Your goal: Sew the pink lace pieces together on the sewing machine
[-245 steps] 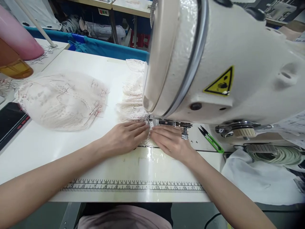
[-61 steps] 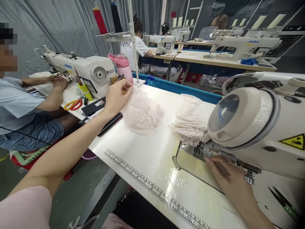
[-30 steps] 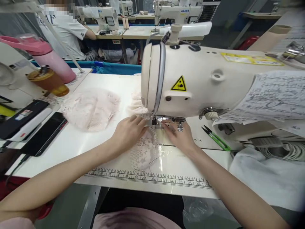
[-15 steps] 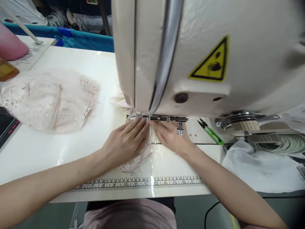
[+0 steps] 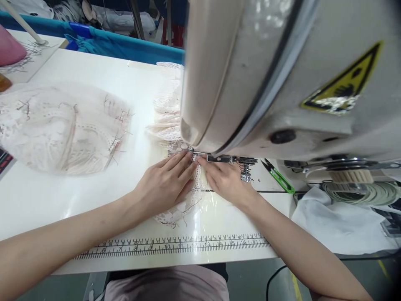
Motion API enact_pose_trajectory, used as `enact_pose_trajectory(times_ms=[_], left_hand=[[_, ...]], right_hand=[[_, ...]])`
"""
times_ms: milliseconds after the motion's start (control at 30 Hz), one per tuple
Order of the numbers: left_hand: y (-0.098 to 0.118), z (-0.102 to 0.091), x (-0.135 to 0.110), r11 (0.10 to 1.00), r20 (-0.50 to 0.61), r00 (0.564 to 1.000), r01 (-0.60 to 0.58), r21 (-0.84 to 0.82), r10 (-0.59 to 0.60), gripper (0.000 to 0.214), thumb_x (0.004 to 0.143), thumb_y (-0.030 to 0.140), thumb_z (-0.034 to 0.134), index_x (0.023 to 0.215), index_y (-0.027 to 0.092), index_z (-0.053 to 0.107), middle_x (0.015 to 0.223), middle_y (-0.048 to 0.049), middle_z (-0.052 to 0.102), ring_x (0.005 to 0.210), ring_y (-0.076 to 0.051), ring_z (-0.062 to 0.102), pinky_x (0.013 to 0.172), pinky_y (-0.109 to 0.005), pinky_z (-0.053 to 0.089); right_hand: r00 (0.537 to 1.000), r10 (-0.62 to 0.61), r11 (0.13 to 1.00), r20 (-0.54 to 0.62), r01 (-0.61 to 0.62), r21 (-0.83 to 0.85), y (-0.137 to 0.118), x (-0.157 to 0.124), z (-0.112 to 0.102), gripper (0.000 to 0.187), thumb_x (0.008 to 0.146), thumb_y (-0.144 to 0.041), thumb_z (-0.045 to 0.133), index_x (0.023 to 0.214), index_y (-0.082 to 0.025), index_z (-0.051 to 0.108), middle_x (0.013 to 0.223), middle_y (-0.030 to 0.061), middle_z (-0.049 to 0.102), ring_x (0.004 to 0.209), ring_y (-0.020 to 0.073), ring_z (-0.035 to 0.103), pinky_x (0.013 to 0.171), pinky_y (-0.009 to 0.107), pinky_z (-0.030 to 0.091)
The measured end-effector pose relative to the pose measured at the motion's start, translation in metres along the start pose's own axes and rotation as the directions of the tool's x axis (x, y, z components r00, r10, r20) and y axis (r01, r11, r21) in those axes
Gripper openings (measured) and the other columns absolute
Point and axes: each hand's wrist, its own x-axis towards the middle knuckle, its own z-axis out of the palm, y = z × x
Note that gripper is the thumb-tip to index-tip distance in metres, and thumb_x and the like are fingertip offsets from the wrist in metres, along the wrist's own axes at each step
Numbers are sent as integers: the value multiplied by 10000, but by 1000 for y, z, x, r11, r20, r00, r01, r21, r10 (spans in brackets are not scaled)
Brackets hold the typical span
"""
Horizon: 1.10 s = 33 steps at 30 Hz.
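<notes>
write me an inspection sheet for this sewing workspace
Surface: white table, ruler printed along the near edge
Job's things: lace at the sewing machine; lace pile at left
Clutter: green snips and white cloth at right
Hands: left hand flat on the lace; right hand at its right edge
Cables: black cable below the table, right side
Surroundings: blue cloth behind the table; pink container, cut off by the frame's left edge

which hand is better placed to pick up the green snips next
Probably the right hand: the snips lie just to its right, while the left hand lies over the lace, farther away.
</notes>
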Motion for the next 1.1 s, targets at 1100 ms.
enact_pose_trajectory(times_ms=[1100], left_hand=[[0, -16, 7, 998, -49, 997, -54, 38, 56, 246, 958, 215, 532, 1152, 108, 637, 1149, -109, 704, 1070, -241, 658, 877, -364, 561]], right_hand=[[989, -97, 988, -111, 109, 107, -1, 2, -20, 254, 884, -59, 490, 1000, -213, 655, 1018, 19, 706, 879, 135, 609, 764, 286, 424]])
